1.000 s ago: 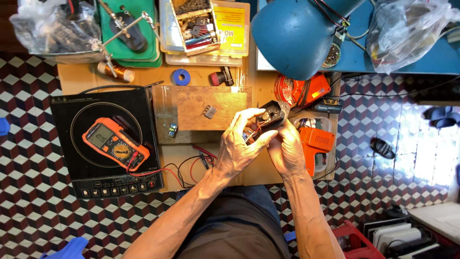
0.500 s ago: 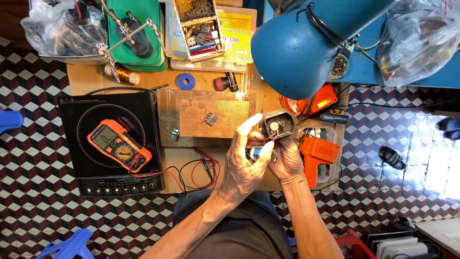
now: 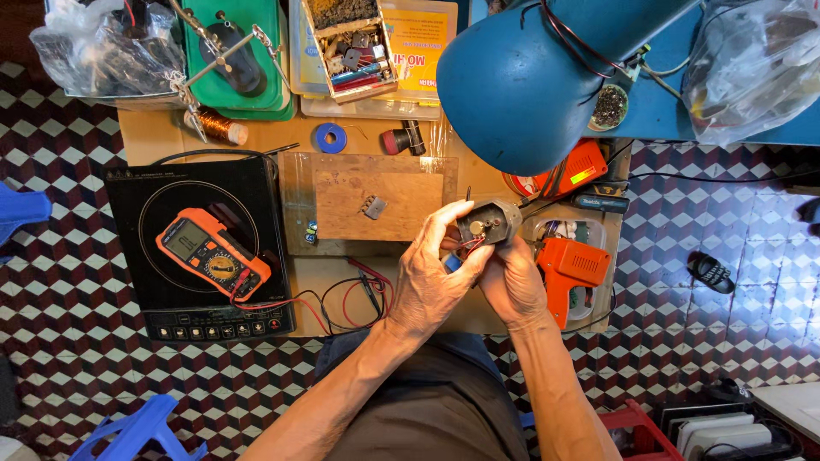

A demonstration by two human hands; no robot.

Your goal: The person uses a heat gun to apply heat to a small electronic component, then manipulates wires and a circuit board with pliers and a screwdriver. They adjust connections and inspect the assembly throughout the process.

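Behind hands: yellow rectangular label [image 3: 423,38], clear tray [image 3: 376,107].

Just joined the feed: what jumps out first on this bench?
The big blue lamp shade looms over the top middle. Below it, the left hand and right hand hold a small grey wired part. At left, an orange multimeter lies on a black induction cooktop.

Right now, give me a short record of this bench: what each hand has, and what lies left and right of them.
left hand: grips small grey motor from the left, fingers at its open end
right hand: cradles motor from below
left of hands: orange multimeter on black cooktop
right of hands: orange soldering gun
above: blue lamp
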